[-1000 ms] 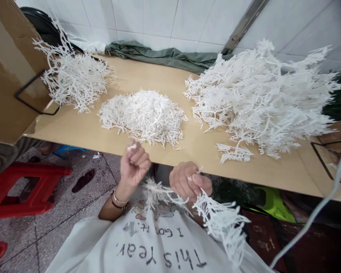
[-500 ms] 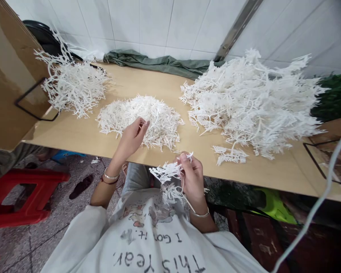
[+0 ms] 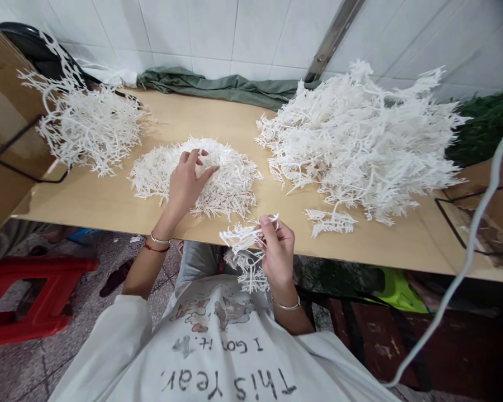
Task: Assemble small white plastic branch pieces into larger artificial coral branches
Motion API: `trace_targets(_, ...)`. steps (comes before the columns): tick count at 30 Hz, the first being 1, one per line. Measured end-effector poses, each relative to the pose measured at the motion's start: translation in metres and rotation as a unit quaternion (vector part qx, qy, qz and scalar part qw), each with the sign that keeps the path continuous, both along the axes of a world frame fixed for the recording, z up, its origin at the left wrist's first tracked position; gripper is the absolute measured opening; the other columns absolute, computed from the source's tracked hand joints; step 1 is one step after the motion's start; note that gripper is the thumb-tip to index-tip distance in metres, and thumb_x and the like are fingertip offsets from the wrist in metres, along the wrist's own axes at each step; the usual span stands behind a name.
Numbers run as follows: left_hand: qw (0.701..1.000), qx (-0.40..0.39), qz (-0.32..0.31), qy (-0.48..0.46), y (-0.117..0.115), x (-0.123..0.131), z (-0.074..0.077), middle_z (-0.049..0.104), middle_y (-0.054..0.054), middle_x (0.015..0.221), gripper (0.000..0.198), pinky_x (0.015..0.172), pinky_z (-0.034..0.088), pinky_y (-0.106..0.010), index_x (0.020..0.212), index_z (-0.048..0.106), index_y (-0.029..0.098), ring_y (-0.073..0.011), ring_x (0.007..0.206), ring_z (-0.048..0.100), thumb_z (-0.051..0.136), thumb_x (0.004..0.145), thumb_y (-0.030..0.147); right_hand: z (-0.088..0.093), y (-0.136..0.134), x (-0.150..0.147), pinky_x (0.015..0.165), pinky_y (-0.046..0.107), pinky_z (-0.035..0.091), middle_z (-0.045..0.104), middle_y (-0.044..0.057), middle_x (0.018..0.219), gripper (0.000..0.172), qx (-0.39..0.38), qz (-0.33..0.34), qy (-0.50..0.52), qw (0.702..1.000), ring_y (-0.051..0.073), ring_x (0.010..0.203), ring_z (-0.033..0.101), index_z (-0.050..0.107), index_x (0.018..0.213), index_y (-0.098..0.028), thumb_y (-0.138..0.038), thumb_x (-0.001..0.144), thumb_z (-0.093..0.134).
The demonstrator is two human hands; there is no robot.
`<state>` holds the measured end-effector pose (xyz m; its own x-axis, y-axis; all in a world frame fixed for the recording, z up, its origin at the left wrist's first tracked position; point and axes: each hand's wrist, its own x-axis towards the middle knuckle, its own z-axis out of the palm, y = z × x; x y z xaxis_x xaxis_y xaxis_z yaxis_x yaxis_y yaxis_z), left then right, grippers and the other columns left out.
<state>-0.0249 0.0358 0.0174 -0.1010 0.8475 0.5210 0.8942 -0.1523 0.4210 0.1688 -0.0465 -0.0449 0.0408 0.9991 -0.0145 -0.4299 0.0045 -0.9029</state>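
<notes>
Over the middle pile of small white plastic sprigs (image 3: pixel 230 184) hovers my left hand (image 3: pixel 188 178), its thumb and fingers apart. I see nothing in its grasp, and whether its fingertips touch the pile I cannot tell. My right hand (image 3: pixel 280 251) is closed on a white branching plastic sprig (image 3: pixel 245 237), pinched between thumb and fingers just past the table's front edge. Its branches point left and hang down in front of my shirt. Near that hand, a loose white piece (image 3: pixel 331 221) lies on the table.
A large heap of white branches (image 3: pixel 364 139) covers the right of the table (image 3: pixel 272 198). Another tangled white bunch (image 3: pixel 96 123) lies at the left beside a cardboard box (image 3: pixel 8 128). Green cloth (image 3: pixel 218 86) runs along the wall. A pale cable (image 3: pixel 469 251) hangs at the right.
My left hand has moved up and a little left over the middle pile, and its pinched fingers have spread apart. The right hand keeps its sprig, now raised slightly. The view has shifted somewhat.
</notes>
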Motion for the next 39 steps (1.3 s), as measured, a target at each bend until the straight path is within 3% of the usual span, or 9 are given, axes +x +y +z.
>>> trace_targets(5, 0.999, 0.036, 0.01, 0.011, 0.003, 0.001, -0.002, 0.056, -0.001, 0.105, 0.013, 0.058, 0.031, -0.024, 0.085, 0.072, 0.021, 0.0005, 0.051, 0.031, 0.066, 0.08, 0.032, -0.002, 0.002, 0.001, 0.041, 0.013, 0.027, 0.033, -0.004, 0.056, 0.051, 0.005, 0.005, -0.004, 1.0, 0.001, 0.046, 0.03, 0.038, 0.063, -0.013, -0.055, 0.076, 0.065)
trace_targets(12, 0.997, 0.062, -0.001, -0.034, 0.001, 0.003, -0.002, 0.06, -0.005, 0.092, 0.05, 0.059, 0.03, -0.024, 0.07, 0.071, 0.016, -0.003, 0.054, 0.037, 0.044, 0.091, 0.053, -0.004, 0.005, 0.0, 0.041, 0.013, 0.027, 0.03, -0.004, 0.055, 0.053, 0.0, -0.002, -0.013, 1.0, 0.001, 0.047, 0.03, 0.037, 0.063, -0.014, -0.056, 0.074, 0.066)
trace_targets(15, 0.997, 0.067, 0.008, -0.022, 0.002, 0.003, -0.003, 0.06, -0.005, 0.09, 0.049, 0.06, 0.03, -0.024, 0.074, 0.072, 0.017, -0.004, 0.055, 0.039, 0.041, 0.093, 0.05, -0.004, 0.006, 0.001, 0.041, 0.012, 0.027, 0.028, -0.005, 0.056, 0.052, 0.006, -0.002, -0.007, 1.0, 0.001, 0.046, 0.029, 0.036, 0.062, -0.013, -0.054, 0.075, 0.066)
trace_targets(20, 0.999, 0.047, 0.025, 0.013, 0.003, 0.0, -0.005, 0.06, -0.002, 0.099, 0.02, 0.062, 0.032, -0.024, 0.089, 0.07, 0.021, -0.0029, 0.054, 0.037, 0.063, 0.083, 0.039, -0.006, 0.005, 0.002, 0.041, 0.011, 0.026, 0.029, -0.005, 0.056, 0.05, 0.017, 0.002, 0.011, 1.0, 0.0, 0.047, 0.029, 0.036, 0.062, -0.013, -0.049, 0.077, 0.066)
trace_targets(23, 0.999, 0.036, 0.01, 0.004, 0.003, -0.001, -0.003, 0.058, -0.001, 0.102, 0.026, 0.063, 0.035, -0.023, 0.097, 0.068, 0.023, -0.0026, 0.055, 0.037, 0.072, 0.075, 0.035, -0.008, 0.005, 0.002, 0.042, 0.011, 0.027, 0.03, -0.005, 0.056, 0.047, 0.019, 0.001, 0.006, 1.0, 0.0, 0.047, 0.031, 0.038, 0.063, -0.013, -0.048, 0.078, 0.066)
trace_targets(26, 0.998, 0.039, -0.031, -0.04, 0.001, 0.001, 0.0, 0.058, -0.003, 0.104, 0.038, 0.06, 0.035, -0.022, 0.102, 0.065, 0.02, -0.002, 0.054, 0.036, 0.07, 0.075, 0.046, -0.01, 0.005, 0.002, 0.042, 0.012, 0.028, 0.033, -0.004, 0.055, 0.046, 0.022, -0.005, -0.011, 1.0, 0.0, 0.047, 0.031, 0.04, 0.064, -0.013, -0.049, 0.078, 0.065)
trace_targets(31, 0.973, 0.086, -0.174, -0.122, -0.025, 0.018, 0.004, 0.061, -0.006, 0.093, 0.045, 0.068, 0.038, -0.023, 0.09, 0.064, 0.016, -0.0075, 0.071, 0.049, 0.03, 0.097, 0.045, -0.007, 0.004, 0.001, 0.043, 0.014, 0.025, 0.032, -0.004, 0.053, 0.047, 0.072, -0.032, -0.062, 0.995, 0.001, 0.046, 0.029, 0.036, 0.062, -0.013, -0.048, 0.082, 0.061)
trace_targets(35, 0.932, -0.049, -0.353, -0.064, -0.064, 0.035, 0.002, 0.06, -0.002, 0.091, 0.027, 0.063, 0.037, -0.021, 0.094, 0.06, 0.016, -0.0064, 0.071, 0.049, 0.052, 0.09, 0.042, -0.003, 0.003, 0.001, 0.044, 0.016, 0.022, 0.028, -0.005, 0.052, 0.048, 0.117, -0.041, -0.098, 0.987, 0.001, 0.048, 0.025, 0.033, 0.059, -0.013, -0.045, 0.085, 0.058)
trace_targets(39, 0.92, -0.127, -0.369, 0.036, -0.085, 0.039, -0.002, 0.052, 0.0, 0.077, 0.02, 0.065, 0.033, -0.019, 0.084, 0.053, 0.014, -0.0052, 0.069, 0.046, 0.048, 0.093, 0.031, -0.005, 0.002, 0.004, 0.046, 0.017, 0.019, 0.025, -0.004, 0.055, 0.046, 0.105, -0.02, -0.096, 0.99, 0.002, 0.05, 0.022, 0.033, 0.061, -0.013, -0.043, 0.086, 0.058)
